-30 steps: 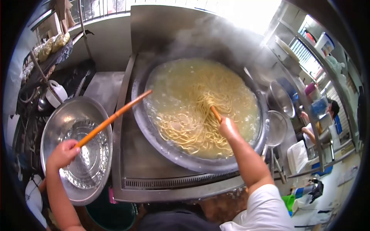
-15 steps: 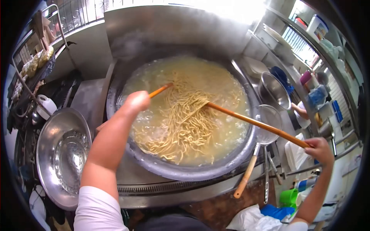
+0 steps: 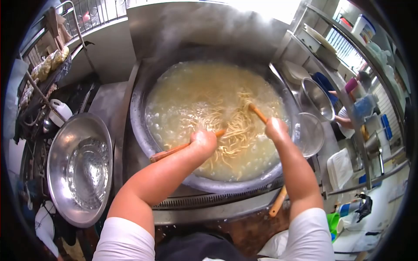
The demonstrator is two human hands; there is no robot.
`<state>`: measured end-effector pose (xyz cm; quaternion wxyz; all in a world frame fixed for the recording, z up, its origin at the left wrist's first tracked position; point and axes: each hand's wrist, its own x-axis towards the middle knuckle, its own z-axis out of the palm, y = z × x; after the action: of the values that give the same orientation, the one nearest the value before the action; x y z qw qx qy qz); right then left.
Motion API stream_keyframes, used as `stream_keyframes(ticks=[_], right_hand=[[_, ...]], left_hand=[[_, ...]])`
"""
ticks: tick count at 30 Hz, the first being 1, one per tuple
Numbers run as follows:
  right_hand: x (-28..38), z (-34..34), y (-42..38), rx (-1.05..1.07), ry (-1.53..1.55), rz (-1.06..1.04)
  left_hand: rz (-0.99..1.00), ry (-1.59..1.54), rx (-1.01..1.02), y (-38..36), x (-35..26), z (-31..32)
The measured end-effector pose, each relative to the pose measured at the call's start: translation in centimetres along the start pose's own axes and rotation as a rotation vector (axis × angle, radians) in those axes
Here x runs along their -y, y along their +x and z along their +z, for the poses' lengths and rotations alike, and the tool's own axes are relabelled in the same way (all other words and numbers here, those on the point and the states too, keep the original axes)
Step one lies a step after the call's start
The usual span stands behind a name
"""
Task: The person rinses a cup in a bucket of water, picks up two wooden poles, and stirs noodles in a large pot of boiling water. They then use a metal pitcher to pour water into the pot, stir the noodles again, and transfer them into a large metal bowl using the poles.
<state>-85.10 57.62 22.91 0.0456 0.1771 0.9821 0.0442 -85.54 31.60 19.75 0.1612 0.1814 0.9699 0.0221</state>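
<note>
My left hand (image 3: pixel 203 142) is wrapped round a wooden stick (image 3: pixel 172 152) whose tip reaches into the noodles (image 3: pixel 233 135). Its back end sticks out past the near left rim of the pot. Further right, my right hand (image 3: pixel 276 128) is closed round a second wooden stick (image 3: pixel 257 112), its far tip among noodles near the pot's right side. Yellow noodles lie partly under cloudy, bubbling liquid in the wide round pot (image 3: pixel 140 126). Both hands are above the liquid, apart from each other.
A large metal bowl (image 3: pixel 56 174) stands left of the pot. At the right are a mesh strainer (image 3: pixel 311 135), its wooden handle (image 3: pixel 278 202), a steel bowl (image 3: pixel 318 99) and a rack (image 3: pixel 370 56). Steam rises behind. Another person (image 3: pixel 346 123) is partly visible beyond the rack.
My right hand has moved far left, over the pot. My left hand has moved right and nearer to me. The noodles have spread and sunk lower in the liquid.
</note>
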Motion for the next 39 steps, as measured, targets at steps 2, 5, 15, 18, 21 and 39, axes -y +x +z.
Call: stream_keyframes(ticks=[2, 5, 15, 18, 21, 39], right_hand=[[-0.1, 4.1, 0.9, 0.137, 0.239, 0.084], [-2.0, 4.3, -1.7, 0.3, 0.518, 0.2], [-19.6, -11.9, -27.8, 0.212, 0.752, 0.289], [-15.8, -16.8, -31.7, 0.266, 0.452, 0.27], [-13.6, -18.0, -31.4, 0.203, 0.414, 0.286], [-9.1, -30.8, -33.7, -0.014, -0.225, -0.105]], left_hand=[[0.031, -0.065, -0.021, -2.8, 2.1, 0.7], [0.112, -0.1, 0.083, -8.6, 9.2, -1.0], [-0.217, -0.854, 0.169, -28.0, 30.3, -5.7], [-0.235, -0.777, 0.095, -28.2, 30.4, -6.9], [-0.228, -0.705, 0.063, -27.5, 30.4, -7.9], [-0.332, -0.399, -0.043, -30.0, 31.5, -13.1]])
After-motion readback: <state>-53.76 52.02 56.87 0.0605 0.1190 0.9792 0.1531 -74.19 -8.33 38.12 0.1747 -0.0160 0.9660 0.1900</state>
